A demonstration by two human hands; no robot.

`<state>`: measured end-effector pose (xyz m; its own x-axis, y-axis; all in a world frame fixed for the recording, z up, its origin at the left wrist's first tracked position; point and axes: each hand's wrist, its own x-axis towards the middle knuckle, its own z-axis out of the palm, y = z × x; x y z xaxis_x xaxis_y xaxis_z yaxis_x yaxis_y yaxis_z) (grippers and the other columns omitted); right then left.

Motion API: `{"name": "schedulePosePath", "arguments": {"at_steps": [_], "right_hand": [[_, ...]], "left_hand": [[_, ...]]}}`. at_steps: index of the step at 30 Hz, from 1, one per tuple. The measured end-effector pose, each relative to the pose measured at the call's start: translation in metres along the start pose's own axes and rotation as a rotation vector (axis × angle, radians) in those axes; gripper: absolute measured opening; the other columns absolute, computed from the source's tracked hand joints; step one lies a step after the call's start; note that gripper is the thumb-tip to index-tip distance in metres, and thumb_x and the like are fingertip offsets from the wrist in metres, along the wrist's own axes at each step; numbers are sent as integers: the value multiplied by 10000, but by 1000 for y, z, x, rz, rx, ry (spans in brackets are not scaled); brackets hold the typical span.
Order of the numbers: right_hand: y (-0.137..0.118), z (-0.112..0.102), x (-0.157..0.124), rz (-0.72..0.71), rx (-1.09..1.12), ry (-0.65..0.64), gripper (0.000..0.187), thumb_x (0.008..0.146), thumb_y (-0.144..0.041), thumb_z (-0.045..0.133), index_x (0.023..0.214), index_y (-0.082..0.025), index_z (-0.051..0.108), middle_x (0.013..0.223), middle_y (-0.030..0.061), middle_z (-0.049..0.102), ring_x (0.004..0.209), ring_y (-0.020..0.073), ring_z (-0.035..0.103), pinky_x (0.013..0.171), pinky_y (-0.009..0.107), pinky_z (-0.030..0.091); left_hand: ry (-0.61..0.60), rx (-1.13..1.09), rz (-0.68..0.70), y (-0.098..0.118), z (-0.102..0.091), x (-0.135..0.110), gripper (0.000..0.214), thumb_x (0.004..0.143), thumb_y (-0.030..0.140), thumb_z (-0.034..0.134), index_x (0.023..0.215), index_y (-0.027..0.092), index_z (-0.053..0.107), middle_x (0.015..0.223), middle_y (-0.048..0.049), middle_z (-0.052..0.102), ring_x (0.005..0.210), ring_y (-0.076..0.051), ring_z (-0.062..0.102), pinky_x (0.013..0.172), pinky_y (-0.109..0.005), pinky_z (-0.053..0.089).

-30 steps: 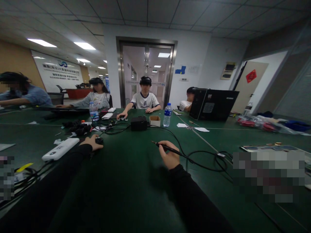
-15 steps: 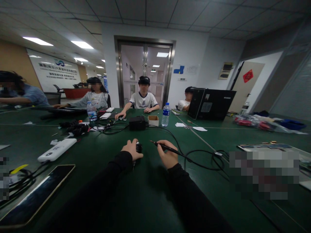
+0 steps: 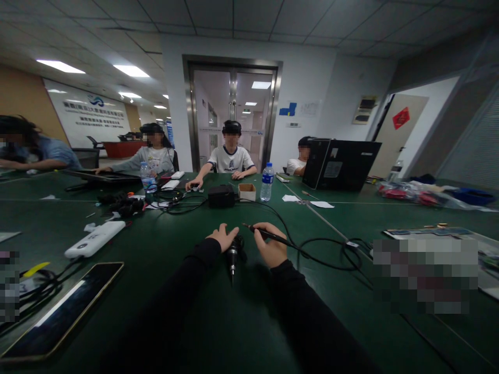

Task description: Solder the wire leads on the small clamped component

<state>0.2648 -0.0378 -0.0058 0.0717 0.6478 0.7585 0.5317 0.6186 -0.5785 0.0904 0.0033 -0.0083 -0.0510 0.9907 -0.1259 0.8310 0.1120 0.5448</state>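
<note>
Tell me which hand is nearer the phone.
Left. The left hand is right of the phone and farther forward; the right hand, holding a pen-like tool, is even farther right.

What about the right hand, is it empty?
No, the right hand holds a slim, dark pen-like tool, its tip extending past the fingers.

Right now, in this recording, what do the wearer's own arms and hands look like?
The left sleeve and right sleeve are black and long, reaching the wrists, with creases visible near the right cuff. No print can be made out on the dark cloth. The left grip and right grip are bare, five-fingered human hands; no gloves show.
</note>
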Motion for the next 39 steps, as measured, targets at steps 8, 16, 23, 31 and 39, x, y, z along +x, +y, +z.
{"name": "schedulePosePath", "arguments": {"at_steps": [8, 16, 23, 31, 39], "right_hand": [[-7, -1, 0, 2, 34, -3, 137, 789, -232, 540, 789, -198, 673, 758, 32, 683, 659, 165, 625, 638, 277, 521], [-20, -3, 1, 3, 85, 11, 146, 798, -225, 530, 791, -189, 671, 748, 34, 681, 644, 160, 621, 628, 271, 517], [-18, 1, -3, -24, 98, -13, 134, 801, -213, 540, 800, -194, 672, 783, 42, 692, 685, 169, 640, 638, 278, 528], [-22, 3, -6, -113, 63, -38, 129, 796, -183, 542, 802, -197, 670, 792, 46, 701, 747, 184, 651, 722, 309, 524], [-28, 6, -8, -168, 38, -60, 134, 796, -190, 528, 800, -212, 661, 780, 41, 700, 748, 187, 641, 741, 321, 510]], "left_hand": [[-28, -194, 69, -8, 11, 39, 445, 873, 486, 384, 892, 148, 674, 1083, -143, 697, 1053, -274, 618, 915, -322, 428], [160, -689, 181, -23, 37, 39, 235, 771, 259, 585, 992, 200, 640, 802, -18, 705, 777, -173, 657, 797, -292, 490], [188, -870, 272, -29, 41, 39, 237, 740, 203, 597, 975, 189, 625, 763, -20, 700, 740, -165, 659, 769, -297, 499], [205, -931, 286, -32, 46, 41, 250, 716, 238, 636, 961, 194, 621, 794, -28, 713, 754, -166, 665, 760, -293, 503], [219, -941, 275, -30, 47, 38, 254, 705, 218, 616, 958, 207, 618, 775, -9, 702, 757, -159, 660, 750, -281, 496]]}}
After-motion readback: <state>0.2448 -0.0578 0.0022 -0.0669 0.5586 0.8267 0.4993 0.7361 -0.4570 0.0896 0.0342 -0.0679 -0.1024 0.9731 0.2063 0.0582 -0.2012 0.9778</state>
